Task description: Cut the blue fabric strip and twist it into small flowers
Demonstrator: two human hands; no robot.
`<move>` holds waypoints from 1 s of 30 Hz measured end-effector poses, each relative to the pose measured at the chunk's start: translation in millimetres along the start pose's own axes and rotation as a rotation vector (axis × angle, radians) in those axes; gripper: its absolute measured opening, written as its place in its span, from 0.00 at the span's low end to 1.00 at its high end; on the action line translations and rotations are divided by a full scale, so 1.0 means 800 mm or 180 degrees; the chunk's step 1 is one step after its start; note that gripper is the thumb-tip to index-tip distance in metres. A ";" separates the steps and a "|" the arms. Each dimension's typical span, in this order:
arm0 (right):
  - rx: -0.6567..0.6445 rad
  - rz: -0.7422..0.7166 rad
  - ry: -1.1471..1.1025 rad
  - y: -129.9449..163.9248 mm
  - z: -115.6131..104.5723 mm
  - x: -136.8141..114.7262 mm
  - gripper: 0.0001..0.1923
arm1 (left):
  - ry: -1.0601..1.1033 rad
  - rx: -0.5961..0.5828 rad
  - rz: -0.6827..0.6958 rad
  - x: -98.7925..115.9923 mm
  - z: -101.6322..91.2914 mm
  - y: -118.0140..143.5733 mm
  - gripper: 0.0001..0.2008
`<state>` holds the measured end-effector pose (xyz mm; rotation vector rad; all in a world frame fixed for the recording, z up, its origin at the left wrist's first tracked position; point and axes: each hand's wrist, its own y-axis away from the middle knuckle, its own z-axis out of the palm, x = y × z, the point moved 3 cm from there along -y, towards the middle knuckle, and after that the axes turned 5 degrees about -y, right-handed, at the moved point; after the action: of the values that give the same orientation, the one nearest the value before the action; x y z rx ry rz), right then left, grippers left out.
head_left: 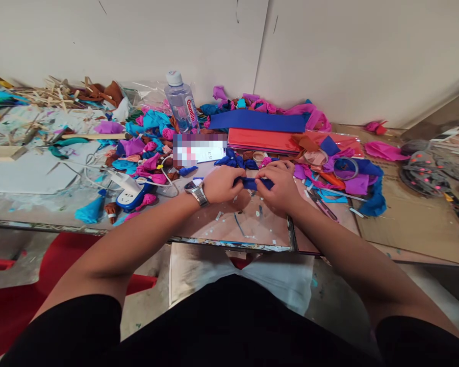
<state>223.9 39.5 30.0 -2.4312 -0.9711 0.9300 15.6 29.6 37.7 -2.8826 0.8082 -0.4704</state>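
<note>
Both hands meet over a narrow strip of dark blue crepe paper near the table's front. My left hand, with a metal watch on its wrist, pinches the strip on the left. On the other side, my right hand grips its right part between thumb and fingers. The strip lies low, close to the tabletop; part of it is hidden under the fingers. Just beyond the hands are twisted blue paper pieces and a phone with a lit screen.
A water bottle stands behind the phone. Folded blue paper and red paper lie at the back. A power socket with a cable sits left. Tape rolls and a cutter knife lie right, among crumpled paper.
</note>
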 end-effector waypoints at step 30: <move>-0.0375 -0.0147 0.0042 0.005 0.004 -0.001 0.07 | 0.1096 -0.0246 -0.0003 0.002 0.004 -0.001 0.17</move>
<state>222.9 36.7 26.0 -2.4963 -1.1015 0.8625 18.3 29.8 35.0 -2.9123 0.8861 -0.9755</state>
